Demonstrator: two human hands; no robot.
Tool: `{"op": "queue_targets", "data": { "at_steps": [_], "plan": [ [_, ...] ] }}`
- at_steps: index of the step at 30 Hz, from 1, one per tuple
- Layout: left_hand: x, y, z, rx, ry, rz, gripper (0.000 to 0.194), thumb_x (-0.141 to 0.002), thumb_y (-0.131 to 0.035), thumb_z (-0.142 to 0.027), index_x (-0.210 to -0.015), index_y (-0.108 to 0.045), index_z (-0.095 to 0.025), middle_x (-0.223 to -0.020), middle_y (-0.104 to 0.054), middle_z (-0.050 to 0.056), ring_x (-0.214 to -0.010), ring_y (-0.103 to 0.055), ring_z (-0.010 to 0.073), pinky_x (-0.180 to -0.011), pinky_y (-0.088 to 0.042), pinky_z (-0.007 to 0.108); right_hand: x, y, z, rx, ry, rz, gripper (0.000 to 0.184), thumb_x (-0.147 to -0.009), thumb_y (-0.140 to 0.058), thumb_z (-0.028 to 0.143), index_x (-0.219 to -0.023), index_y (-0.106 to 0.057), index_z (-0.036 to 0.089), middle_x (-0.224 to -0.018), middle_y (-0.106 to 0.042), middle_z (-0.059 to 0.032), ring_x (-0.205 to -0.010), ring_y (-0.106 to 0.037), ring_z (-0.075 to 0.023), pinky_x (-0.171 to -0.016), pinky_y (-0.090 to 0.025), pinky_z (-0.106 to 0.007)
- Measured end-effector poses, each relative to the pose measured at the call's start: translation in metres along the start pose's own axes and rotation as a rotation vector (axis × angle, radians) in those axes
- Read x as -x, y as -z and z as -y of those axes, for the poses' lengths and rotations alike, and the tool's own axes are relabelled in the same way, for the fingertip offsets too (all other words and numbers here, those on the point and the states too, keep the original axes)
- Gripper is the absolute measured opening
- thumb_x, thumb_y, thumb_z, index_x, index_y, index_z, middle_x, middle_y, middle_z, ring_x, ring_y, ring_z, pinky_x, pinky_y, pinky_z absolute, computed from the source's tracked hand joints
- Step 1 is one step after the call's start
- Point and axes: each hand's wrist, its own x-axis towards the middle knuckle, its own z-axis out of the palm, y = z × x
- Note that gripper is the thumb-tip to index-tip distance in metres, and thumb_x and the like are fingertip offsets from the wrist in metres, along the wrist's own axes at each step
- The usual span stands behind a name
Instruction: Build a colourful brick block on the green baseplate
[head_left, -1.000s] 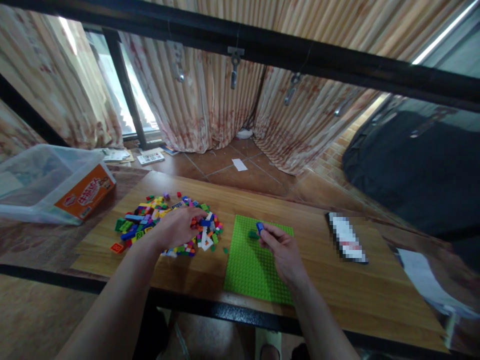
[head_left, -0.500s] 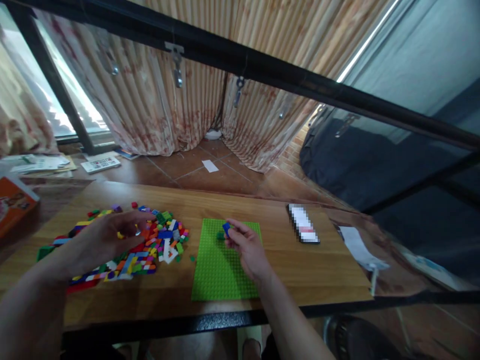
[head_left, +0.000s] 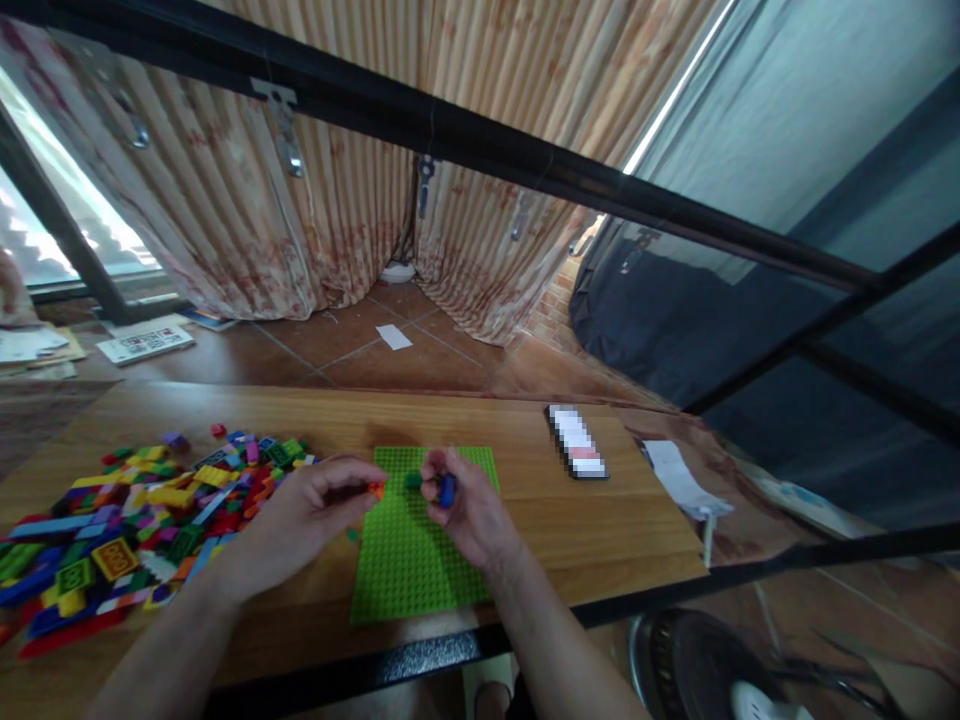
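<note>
My left hand pinches a small orange brick between thumb and fingertips, by the left edge of the green baseplate. Over the plate's upper right, my right hand is closed on a blue brick, its fingers curled round it. A dark green brick shows just left of the right fingertips, near the upper part of the plate. Left of my left hand spreads a heap of mixed bricks, partly hidden by my forearm.
A phone lies on the wooden table to the right. Beyond the right edge is a white paper. A black metal bar crosses above, with curtains behind. A tiny green piece lies left of the plate.
My left hand has moved right from the heap to the plate, now with an orange brick. The right hand has turned, with the blue brick still held. The view has shifted right.
</note>
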Motion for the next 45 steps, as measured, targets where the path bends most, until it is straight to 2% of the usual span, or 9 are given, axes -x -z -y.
{"op": "queue_targets", "data": {
  "at_steps": [4,8,10,16,23,28,35,39,45],
  "plan": [
    [-0.01,-0.028,0.001,0.068,0.012,-0.036,0.018,-0.081,-0.06,-0.032,-0.092,-0.071,-0.022,-0.09,-0.072,0.004,-0.083,-0.067,0.0185,-0.077,-0.056,0.031,-0.004,0.004,-0.007,0.212,0.035,-0.088,0.03,-0.064,-0.079,0.044,-0.068,-0.062,0.019,-0.059,-0.054,0.005,-0.044,-0.034,-0.0049,-0.037,-0.018,-0.018],
    [-0.015,-0.039,0.009,0.167,0.036,-0.043,0.024,-0.08,-0.061,-0.031,-0.1,-0.067,-0.02,-0.097,-0.073,0.006,-0.09,-0.068,0.021,-0.082,-0.056,0.036,-0.005,0.008,-0.011,0.51,0.247,-0.087,0.02,-0.066,-0.077,0.035,-0.08,-0.072,0.022,-0.067,-0.063,0.0025,-0.057,-0.048,-0.0092,-0.053,-0.038,-0.022],
    [-0.015,-0.042,0.01,0.185,0.055,-0.046,0.028,-0.078,-0.063,-0.032,-0.103,-0.065,-0.02,-0.097,-0.073,0.006,-0.09,-0.069,0.0213,-0.083,-0.056,0.037,-0.005,0.01,-0.011,0.626,0.313,-0.078,0.018,-0.069,-0.075,0.033,-0.083,-0.074,0.024,-0.074,-0.066,0.001,-0.066,-0.054,-0.0123,-0.063,-0.042,-0.026],
    [-0.015,-0.047,0.009,0.166,0.078,-0.105,0.035,-0.075,-0.064,-0.034,-0.107,-0.063,-0.02,-0.09,-0.071,0.004,-0.084,-0.07,0.0204,-0.081,-0.058,0.037,-0.007,0.018,-0.013,0.758,0.316,-0.022,0.018,-0.073,-0.071,0.034,-0.088,-0.076,0.025,-0.075,-0.067,0.001,-0.069,-0.055,-0.0139,-0.066,-0.043,-0.028],
    [-0.016,-0.051,0.018,0.195,0.064,-0.147,0.038,-0.075,-0.065,-0.034,-0.111,-0.062,-0.02,-0.093,-0.07,0.003,-0.085,-0.07,0.0192,-0.081,-0.058,0.036,-0.007,0.021,-0.015,0.802,0.338,0.013,0.019,-0.075,-0.07,0.035,-0.091,-0.075,0.025,-0.08,-0.069,0.0001,-0.073,-0.057,-0.0151,-0.069,-0.044,-0.029],
    [-0.015,-0.053,0.021,0.182,0.068,-0.12,0.04,-0.078,-0.064,-0.033,-0.115,-0.06,-0.02,-0.102,-0.069,0.005,-0.087,-0.07,0.0195,-0.082,-0.058,0.036,-0.006,0.024,-0.009,0.822,0.34,-0.006,0.014,-0.077,-0.069,0.033,-0.087,-0.076,0.026,-0.084,-0.071,-0.0009,-0.079,-0.061,-0.0176,-0.074,-0.045,-0.031],
    [-0.014,-0.05,0.03,-0.043,0.068,-0.199,0.035,-0.082,-0.055,-0.033,-0.114,-0.059,-0.019,-0.107,-0.069,0.008,-0.088,-0.07,0.0221,-0.083,-0.056,0.039,-0.013,0.051,0.012,0.994,0.411,-0.249,0.011,-0.073,-0.069,0.025,-0.082,-0.075,0.026,-0.082,-0.073,-0.001,-0.079,-0.063,-0.0192,-0.076,-0.045,-0.033],
    [-0.013,-0.053,0.028,-0.19,0.059,-0.159,0.031,-0.083,-0.05,-0.026,-0.112,-0.059,-0.017,-0.109,-0.068,0.01,-0.089,-0.069,0.0217,-0.083,-0.056,0.039,-0.015,0.055,0.008,1.15,0.38,-0.242,0.013,-0.076,-0.067,0.024,-0.087,-0.075,0.025,-0.087,-0.073,-0.0019,-0.079,-0.063,-0.0173,-0.075,-0.047,-0.031],
    [-0.013,-0.06,0.025,-0.291,0.038,-0.129,0.032,-0.084,-0.047,-0.016,-0.114,-0.058,-0.014,-0.108,-0.067,0.011,-0.088,-0.068,0.0194,-0.083,-0.055,0.036,-0.016,0.046,-0.003,1.383,0.327,-0.181,0.016,-0.081,-0.066,0.02,-0.093,-0.075,0.024,-0.092,-0.072,-0.0028,-0.083,-0.064,-0.0162,-0.078,-0.048,-0.029]
  ]
}}
